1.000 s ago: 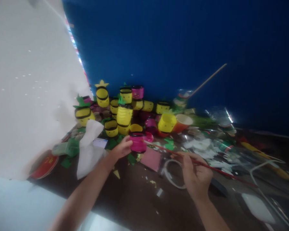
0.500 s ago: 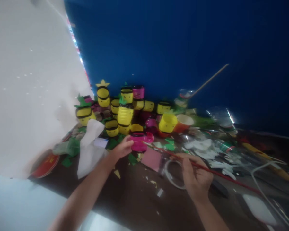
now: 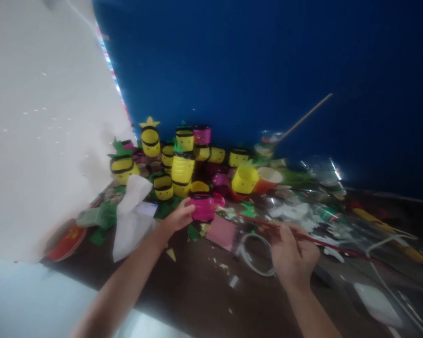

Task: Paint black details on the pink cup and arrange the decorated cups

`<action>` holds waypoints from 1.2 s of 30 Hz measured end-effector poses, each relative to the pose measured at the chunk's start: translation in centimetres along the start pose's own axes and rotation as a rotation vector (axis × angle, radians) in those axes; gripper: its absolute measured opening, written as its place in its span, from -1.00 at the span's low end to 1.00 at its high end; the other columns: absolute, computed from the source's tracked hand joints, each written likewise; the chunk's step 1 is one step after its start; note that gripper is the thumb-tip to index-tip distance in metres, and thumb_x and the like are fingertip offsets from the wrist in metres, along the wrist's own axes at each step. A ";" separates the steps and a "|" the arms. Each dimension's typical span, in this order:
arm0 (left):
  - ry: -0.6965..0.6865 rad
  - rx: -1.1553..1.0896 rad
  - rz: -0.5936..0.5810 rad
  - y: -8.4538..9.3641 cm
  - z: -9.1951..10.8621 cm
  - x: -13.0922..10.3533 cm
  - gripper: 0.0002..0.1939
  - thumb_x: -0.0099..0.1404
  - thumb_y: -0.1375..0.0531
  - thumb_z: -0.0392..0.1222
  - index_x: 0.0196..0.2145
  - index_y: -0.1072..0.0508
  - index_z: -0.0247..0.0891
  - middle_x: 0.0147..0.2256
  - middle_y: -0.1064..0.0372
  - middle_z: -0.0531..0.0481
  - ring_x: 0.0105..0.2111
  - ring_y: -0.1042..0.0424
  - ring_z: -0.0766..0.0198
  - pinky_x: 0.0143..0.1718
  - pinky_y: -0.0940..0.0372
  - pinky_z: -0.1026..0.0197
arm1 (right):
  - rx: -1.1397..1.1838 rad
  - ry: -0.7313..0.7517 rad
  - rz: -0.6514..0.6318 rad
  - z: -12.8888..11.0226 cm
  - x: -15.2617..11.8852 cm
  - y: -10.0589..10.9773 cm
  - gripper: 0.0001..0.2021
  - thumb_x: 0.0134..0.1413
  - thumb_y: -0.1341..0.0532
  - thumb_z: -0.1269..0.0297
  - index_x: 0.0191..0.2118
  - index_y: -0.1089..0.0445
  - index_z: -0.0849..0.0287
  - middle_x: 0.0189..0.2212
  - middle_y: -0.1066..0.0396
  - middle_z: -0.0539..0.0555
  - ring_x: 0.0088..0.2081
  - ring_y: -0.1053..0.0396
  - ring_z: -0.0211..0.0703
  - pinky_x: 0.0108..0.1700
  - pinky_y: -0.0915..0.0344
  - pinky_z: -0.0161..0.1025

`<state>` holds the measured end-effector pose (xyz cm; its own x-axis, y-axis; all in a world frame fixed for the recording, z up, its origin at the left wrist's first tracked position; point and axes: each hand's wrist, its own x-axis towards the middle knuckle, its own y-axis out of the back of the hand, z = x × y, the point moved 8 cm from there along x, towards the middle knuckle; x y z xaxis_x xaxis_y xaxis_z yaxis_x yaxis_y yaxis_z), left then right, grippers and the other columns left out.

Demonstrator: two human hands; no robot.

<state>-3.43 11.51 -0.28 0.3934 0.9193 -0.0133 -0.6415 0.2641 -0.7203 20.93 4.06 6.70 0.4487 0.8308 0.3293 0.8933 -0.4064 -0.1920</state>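
My left hand (image 3: 181,214) grips a small magenta cup (image 3: 202,207) with a dark rim at its left side, above the dark table. Between the fingers of my right hand (image 3: 293,253) is a long thin red brush (image 3: 313,240), its tip pointing left toward the cup. A gap shows between brush tip and cup. Behind the cup stand several yellow cups (image 3: 182,169) with black rims. A pink square (image 3: 221,233) and a clear roll of tape (image 3: 255,256) lie between my hands.
White scraps (image 3: 296,213) and clear plastic pieces lie at the right, near a yellow-handled tool (image 3: 377,223). A white cloth-like piece (image 3: 132,225) and a red round lid (image 3: 67,241) are at the left. A blue wall (image 3: 254,70) rises behind the table (image 3: 197,291).
My right hand has moved right with the brush, whose tip is now away from the magenta cup. The cup has turned slightly in my left hand.
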 end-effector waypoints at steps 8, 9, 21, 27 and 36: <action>-0.007 0.016 0.004 -0.8 0.3 -0.3 -0.56 -0.15 -0.42 -0.16 -0.29 -0.42 -0.30 -0.40 -0.49 -0.03 -0.25 -0.48 0.13 -0.05 -0.24 0.05 | 0.126 -0.163 0.039 1.4 0.0 -1.1 -0.68 -0.19 -0.33 0.01 -0.54 -0.35 0.17 -0.66 -0.40 0.01 -0.66 -0.34 -0.24 -0.56 -0.34 -0.24; -0.006 0.016 -0.002 -0.9 0.4 -0.4 -0.56 -0.15 -0.42 -0.16 -0.29 -0.42 -0.30 -0.40 -0.49 -0.04 -0.24 -0.48 0.12 -0.04 -0.24 0.04 | 0.129 -0.176 0.047 1.7 -0.1 -1.0 -0.68 -0.20 -0.34 0.02 -0.54 -0.35 0.18 -0.66 -0.41 0.01 -0.65 -0.34 -0.23 -0.55 -0.35 -0.23; 0.006 0.025 -0.019 -0.9 0.1 -0.2 -0.51 -0.19 -0.43 -0.13 -0.29 -0.42 -0.34 -0.34 -0.49 -0.12 -0.15 -0.45 0.03 -0.01 -0.23 0.01 | 0.065 -0.195 0.056 2.5 -0.4 -0.7 -0.69 -0.18 -0.33 0.01 -0.51 -0.40 0.19 -0.61 -0.45 0.06 -0.61 -0.38 -0.20 -0.52 -0.35 -0.24; 0.003 0.026 -0.008 -0.6 0.1 -0.2 -0.53 -0.15 -0.42 -0.13 -0.27 -0.42 -0.32 -0.33 -0.49 -0.12 -0.13 -0.44 0.02 0.00 -0.22 0.00 | 0.002 -0.221 0.115 2.8 -0.3 0.1 -0.65 -0.22 -0.34 -0.03 -0.51 -0.41 0.21 -0.63 -0.44 0.05 -0.63 -0.37 -0.21 -0.53 -0.33 -0.25; 0.019 0.030 -0.015 0.0 -0.2 -0.1 -0.50 -0.16 -0.42 -0.10 -0.26 -0.40 -0.33 -0.33 -0.49 -0.10 -0.17 -0.45 0.08 -0.03 -0.23 0.07 | -0.013 -0.214 0.149 2.7 -0.2 0.4 -0.63 -0.22 -0.33 -0.03 -0.48 -0.40 0.23 -0.60 -0.45 0.07 -0.61 -0.37 -0.20 -0.49 -0.34 -0.21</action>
<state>-3.30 11.37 -0.40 0.4152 0.9096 -0.0165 -0.6550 0.2863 -0.6992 21.13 4.80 4.04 0.5613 0.8222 0.0948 0.8184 -0.5343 -0.2115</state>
